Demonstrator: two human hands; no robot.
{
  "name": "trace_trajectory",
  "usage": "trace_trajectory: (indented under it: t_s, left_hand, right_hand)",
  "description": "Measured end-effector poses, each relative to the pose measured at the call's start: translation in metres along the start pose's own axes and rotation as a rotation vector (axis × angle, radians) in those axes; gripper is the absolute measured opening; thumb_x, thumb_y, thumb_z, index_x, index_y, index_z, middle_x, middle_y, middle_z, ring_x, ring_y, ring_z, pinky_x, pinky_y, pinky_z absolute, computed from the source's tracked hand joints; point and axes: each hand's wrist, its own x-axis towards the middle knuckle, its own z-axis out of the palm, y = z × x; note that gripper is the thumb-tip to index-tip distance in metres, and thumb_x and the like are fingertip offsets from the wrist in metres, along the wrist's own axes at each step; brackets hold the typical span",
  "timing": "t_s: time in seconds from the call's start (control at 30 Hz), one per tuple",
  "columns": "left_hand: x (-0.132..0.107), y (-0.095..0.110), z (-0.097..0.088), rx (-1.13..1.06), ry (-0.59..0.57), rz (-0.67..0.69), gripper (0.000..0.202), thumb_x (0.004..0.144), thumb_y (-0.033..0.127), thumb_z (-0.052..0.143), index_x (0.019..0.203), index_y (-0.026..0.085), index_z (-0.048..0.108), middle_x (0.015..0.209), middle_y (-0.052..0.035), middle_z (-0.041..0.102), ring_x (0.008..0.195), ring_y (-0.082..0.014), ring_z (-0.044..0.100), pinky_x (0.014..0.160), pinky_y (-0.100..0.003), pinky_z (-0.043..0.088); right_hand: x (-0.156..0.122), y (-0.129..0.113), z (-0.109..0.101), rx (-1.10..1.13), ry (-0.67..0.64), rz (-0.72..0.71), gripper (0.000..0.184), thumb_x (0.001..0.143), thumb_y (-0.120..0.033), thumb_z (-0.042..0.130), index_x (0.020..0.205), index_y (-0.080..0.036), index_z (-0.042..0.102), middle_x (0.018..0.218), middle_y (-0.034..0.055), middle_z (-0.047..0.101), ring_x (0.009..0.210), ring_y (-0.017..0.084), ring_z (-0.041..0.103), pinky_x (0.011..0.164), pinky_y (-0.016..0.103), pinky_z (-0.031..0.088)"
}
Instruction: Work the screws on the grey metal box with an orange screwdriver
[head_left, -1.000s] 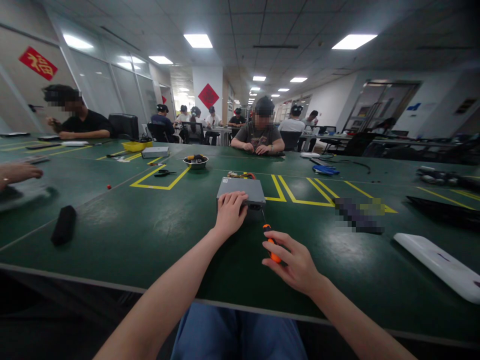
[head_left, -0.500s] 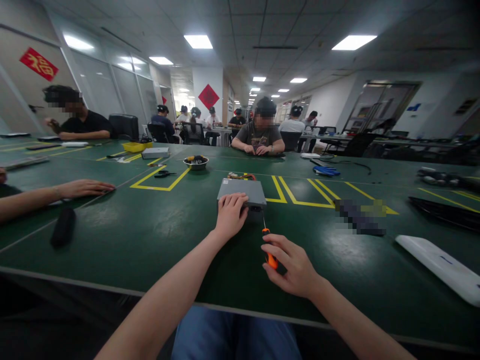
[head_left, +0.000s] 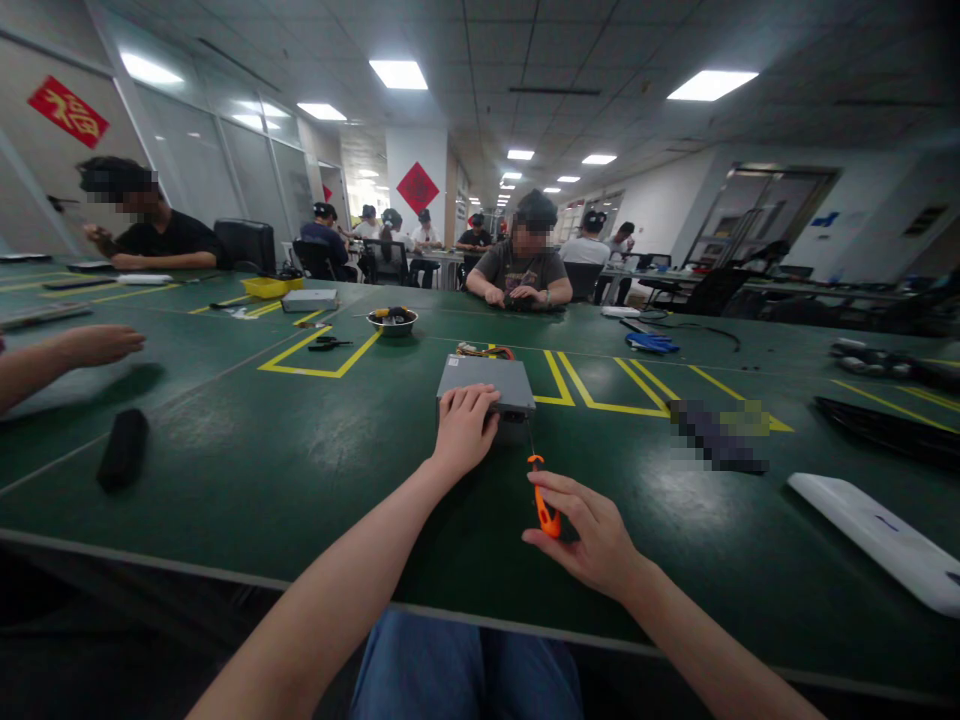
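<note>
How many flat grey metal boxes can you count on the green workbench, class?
2. One flat grey metal box lies under the left hand; another sits beside the yellow plastic tray farther along. Others may be hidden.

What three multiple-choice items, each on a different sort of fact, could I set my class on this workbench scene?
1. Where is the left hand?
A. On the grey metal box
B. In the steel bowl
C. On the black pouch

2. What colour is the handle of the screwdriver?
A. Blue
B. Orange
C. White

3. What state is the screwdriver in?
A. Held in the right hand
B. Lying alone on the mat
C. Standing in the bowl

Answers:
1. A, the hand rests on the box's near edge.
2. B, orange shows beside the fingers.
3. A, the hand closes around the handle.
</note>
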Motion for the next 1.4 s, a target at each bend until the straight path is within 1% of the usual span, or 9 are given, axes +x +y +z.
trace_trajectory:
  t_s: [0.1, 0.23, 0.37, 0.47, 0.67, 0.77, 0.9, 1.13, 1.4]
  left_hand:
    - [-0.0002, -0.0008, 0.0008, -0.002, -0.002, 0.001, 0.027, 0.083, 0.022, 0.048, 0.109, 0.026, 0.051, 0.121, -0.0012, 0.056, 0.115, -0.0183, 0.045, 0.099, -0.038, 0.027]
    - [-0.0003, -0.0009, 0.0012, 0.007, -0.005, 0.0, 0.027, 0.082, 0.021, 0.049, 0.109, 0.026, 0.051, 0.12, -0.0014, 0.056, 0.114, -0.0187, 0.045, 0.099, -0.039, 0.027]
    - [-0.0004, -0.0003, 0.0011, 0.014, 0.003, 0.005, 0.026, 0.082, 0.022, 0.048, 0.108, 0.026, 0.051, 0.12, -0.0011, 0.056, 0.114, -0.0185, 0.045, 0.099, -0.038, 0.027]
    - [-0.0003, -0.0004, 0.002, 0.007, 0.006, 0.006, 0.026, 0.083, 0.022, 0.048, 0.108, 0.026, 0.051, 0.12, -0.0007, 0.056, 0.113, -0.018, 0.045, 0.099, -0.037, 0.027]
    - [-0.0001, -0.0016, 0.0027, -0.004, 0.004, -0.004, 0.026, 0.082, 0.021, 0.049, 0.107, 0.026, 0.051, 0.12, -0.0004, 0.056, 0.113, -0.0184, 0.045, 0.098, -0.038, 0.028]
    - [-0.0001, -0.0019, 0.0013, -0.005, -0.009, 0.001, 0.026, 0.082, 0.022, 0.048, 0.108, 0.026, 0.051, 0.12, -0.0011, 0.056, 0.113, -0.0189, 0.045, 0.098, -0.039, 0.028]
    - [-0.0002, -0.0017, 0.0002, -0.008, -0.003, 0.002, 0.026, 0.082, 0.022, 0.048, 0.108, 0.026, 0.052, 0.119, -0.0017, 0.056, 0.112, -0.0194, 0.046, 0.098, -0.039, 0.028]
    - [-0.0007, -0.0016, 0.0007, 0.005, 0.002, -0.003, 0.027, 0.082, 0.022, 0.049, 0.108, 0.027, 0.051, 0.12, -0.001, 0.056, 0.113, -0.0187, 0.046, 0.098, -0.039, 0.028]
    - [0.0001, -0.0004, 0.0006, 0.009, 0.002, 0.001, 0.027, 0.082, 0.022, 0.049, 0.108, 0.026, 0.051, 0.119, -0.0014, 0.056, 0.113, -0.0186, 0.046, 0.098, -0.038, 0.028]
  right_hand:
    - [-0.0013, -0.0004, -0.0001, 0.056, -0.005, 0.036, 0.035, 0.081, -0.037, 0.059, 0.106, -0.017, 0.043, 0.108, 0.0149, 0.058, 0.099, 0.022, 0.059, 0.079, 0.035, 0.053]
    - [-0.0023, -0.0027, -0.0027, 0.075, -0.051, 0.066, 0.029, 0.083, -0.027, 0.052, 0.108, -0.017, 0.042, 0.111, 0.0151, 0.055, 0.101, 0.022, 0.057, 0.08, 0.035, 0.052]
    - [-0.0022, -0.0038, -0.0035, 0.056, -0.062, 0.067, 0.027, 0.081, -0.022, 0.052, 0.106, -0.015, 0.043, 0.109, 0.0151, 0.055, 0.099, 0.022, 0.058, 0.08, 0.035, 0.051]
    - [-0.0015, -0.0042, -0.0037, 0.023, -0.061, 0.048, 0.026, 0.082, -0.023, 0.05, 0.107, -0.017, 0.046, 0.111, 0.0139, 0.055, 0.097, 0.021, 0.058, 0.078, 0.033, 0.052]
    - [-0.0013, -0.0054, -0.0056, 0.014, -0.134, 0.026, 0.031, 0.085, -0.026, 0.048, 0.115, -0.018, 0.048, 0.12, 0.0152, 0.049, 0.097, 0.021, 0.058, 0.077, 0.033, 0.052]
    - [-0.0009, -0.0056, -0.0033, 0.006, -0.125, 0.014, 0.031, 0.085, -0.025, 0.049, 0.114, -0.017, 0.047, 0.117, 0.0151, 0.052, 0.097, 0.021, 0.059, 0.077, 0.033, 0.052]
    - [-0.0016, -0.0049, 0.0015, -0.012, -0.056, -0.001, 0.031, 0.083, -0.03, 0.056, 0.108, -0.017, 0.046, 0.114, 0.0152, 0.056, 0.099, 0.022, 0.059, 0.078, 0.035, 0.053]
    - [-0.0002, -0.0065, -0.002, -0.033, -0.165, 0.01, 0.032, 0.086, -0.031, 0.05, 0.114, -0.017, 0.049, 0.119, 0.015, 0.053, 0.097, 0.021, 0.06, 0.076, 0.033, 0.053]
    - [0.0041, -0.0079, -0.0002, -0.046, -0.154, 0.013, 0.03, 0.084, -0.033, 0.051, 0.108, -0.016, 0.053, 0.111, 0.0148, 0.056, 0.092, 0.022, 0.061, 0.073, 0.033, 0.053]
